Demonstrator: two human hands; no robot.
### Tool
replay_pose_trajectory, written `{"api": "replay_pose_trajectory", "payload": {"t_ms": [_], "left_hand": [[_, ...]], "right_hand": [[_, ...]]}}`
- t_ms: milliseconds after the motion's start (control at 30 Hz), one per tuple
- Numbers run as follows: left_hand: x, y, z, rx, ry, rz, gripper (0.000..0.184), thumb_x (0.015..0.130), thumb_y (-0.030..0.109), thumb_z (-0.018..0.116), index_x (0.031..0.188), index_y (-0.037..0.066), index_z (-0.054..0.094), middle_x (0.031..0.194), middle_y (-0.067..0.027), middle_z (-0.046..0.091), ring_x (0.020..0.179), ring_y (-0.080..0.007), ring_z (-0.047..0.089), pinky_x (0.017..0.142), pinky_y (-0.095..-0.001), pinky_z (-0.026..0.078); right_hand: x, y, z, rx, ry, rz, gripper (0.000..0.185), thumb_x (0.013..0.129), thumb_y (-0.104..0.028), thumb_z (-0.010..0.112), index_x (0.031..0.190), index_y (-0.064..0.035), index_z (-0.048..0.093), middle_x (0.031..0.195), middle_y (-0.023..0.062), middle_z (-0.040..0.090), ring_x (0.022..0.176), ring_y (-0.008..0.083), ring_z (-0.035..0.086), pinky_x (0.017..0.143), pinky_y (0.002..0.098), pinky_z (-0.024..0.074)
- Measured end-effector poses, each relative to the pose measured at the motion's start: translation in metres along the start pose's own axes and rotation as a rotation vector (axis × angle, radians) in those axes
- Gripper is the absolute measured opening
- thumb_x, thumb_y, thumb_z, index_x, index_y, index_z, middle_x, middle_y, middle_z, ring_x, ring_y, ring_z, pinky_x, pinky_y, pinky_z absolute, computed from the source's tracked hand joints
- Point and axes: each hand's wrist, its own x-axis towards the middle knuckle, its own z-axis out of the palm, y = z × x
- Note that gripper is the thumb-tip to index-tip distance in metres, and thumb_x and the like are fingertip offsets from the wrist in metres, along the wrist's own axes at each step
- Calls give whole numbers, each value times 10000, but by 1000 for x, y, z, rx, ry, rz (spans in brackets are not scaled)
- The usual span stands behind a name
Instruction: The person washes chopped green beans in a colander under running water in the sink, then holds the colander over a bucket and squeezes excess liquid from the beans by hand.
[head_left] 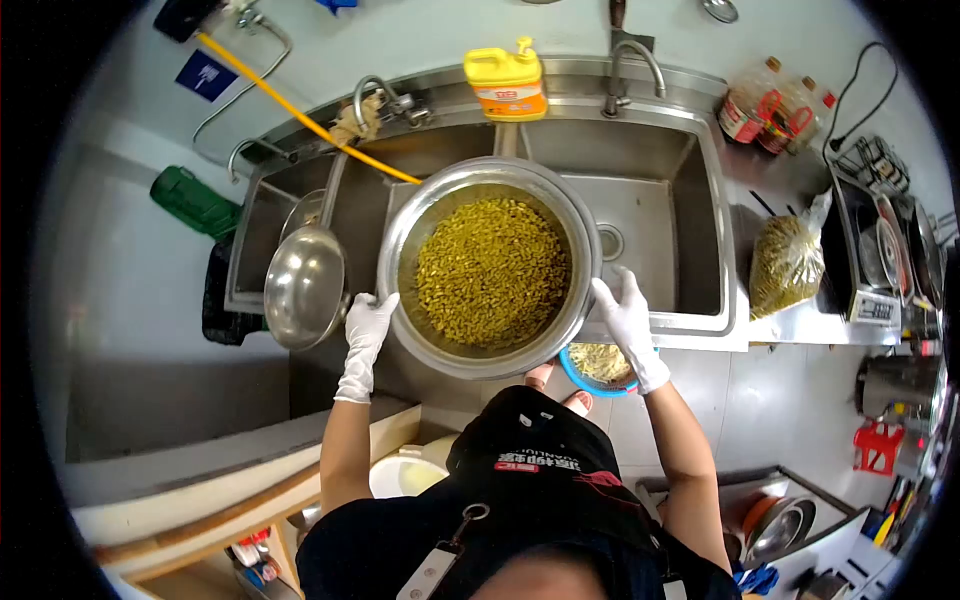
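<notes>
A large round metal basin [488, 364] is in front of me, over the front edge of the sink. Chopped yellow-green beans [490, 270], by their look pickled, cover its bottom. My left hand [370, 325], in a white glove, grips the basin's left side, thumb at the rim. On the opposite side my gloved right hand [627, 322] holds the rim, its thumb and forefinger showing near the edge. The fingers beneath the basin are hidden on both sides. Just left of my left hand, a smaller steel bowl [306, 285] leans on the sink edge.
Behind the basin is a steel sink [690, 215] with several bays and faucets [640, 62]. A yellow jug [503, 85] stands on its back ledge. A yellow pole [300, 110] slants into the sink. On the right counter sits a bag of chopped greens [787, 260]. Below stands a blue basket [583, 382].
</notes>
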Motion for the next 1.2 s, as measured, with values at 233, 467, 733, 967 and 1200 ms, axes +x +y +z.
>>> {"api": "replay_pose_trajectory", "payload": {"t_ms": [233,467,733,967,1200], "left_hand": [[15,34,-6,149,-146,81,350,712,300,739,760,-17,596,712,-165,640,676,-290,628,655,-380,488],[10,22,-3,18,-107,77,275,704,208,728,778,-17,589,744,-187,639,704,-316,632,674,-397,487],[13,73,-19,-761,-306,-208,267,706,1,670,962,-33,602,881,-77,649,747,-188,605,705,-309,492],[26,133,-50,-1067,-590,-424,433,682,20,583,1112,-3,534,945,-111,576,851,-267,580,802,-374,486],[18,180,-109,-988,-375,-362,343,668,88,621,993,14,542,817,-62,521,725,-213,526,662,-327,451]], "right_hand": [[25,-4,21,19,100,36,692,798,-415,660,1261,33,408,1072,254,602,993,365,598,860,389,460],[29,6,22,686,14,239,212,854,-143,624,984,15,568,810,54,624,686,118,570,626,258,474],[29,13,15,1043,86,422,91,839,-102,626,815,-47,557,713,34,596,567,118,542,527,279,473],[41,6,-22,1097,112,391,63,805,-59,618,794,-19,571,716,62,599,573,141,548,545,286,487],[62,-33,-122,816,301,161,108,792,-29,605,888,19,611,770,78,631,634,141,582,595,266,490]]}}
